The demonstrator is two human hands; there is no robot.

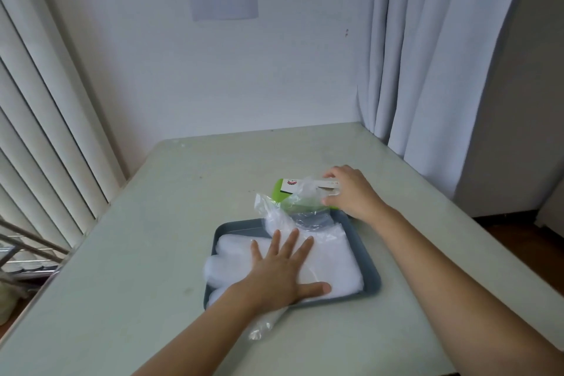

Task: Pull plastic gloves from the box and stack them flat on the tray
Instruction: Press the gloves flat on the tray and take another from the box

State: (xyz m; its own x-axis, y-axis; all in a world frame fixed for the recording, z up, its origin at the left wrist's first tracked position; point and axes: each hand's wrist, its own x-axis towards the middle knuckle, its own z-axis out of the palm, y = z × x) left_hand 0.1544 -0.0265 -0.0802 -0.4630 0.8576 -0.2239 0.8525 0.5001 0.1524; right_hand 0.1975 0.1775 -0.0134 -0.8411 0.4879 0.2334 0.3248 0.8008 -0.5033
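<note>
Carrying everything, the pale desk (189,198) bears a grey tray (235,224); stacked gloves (332,256) lie in it, pressed flat by the left grip (280,272), splayed open (holding nothing). Just behind, the right grip (351,192) clasps the green box (288,188), likely steadying it for another pull.

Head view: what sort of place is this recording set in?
Probably a corner of a home or small office room, though I can't tell which. A pale table stands against a plain white wall, with a long curtain on the right and vertical blinds on the left.
</note>
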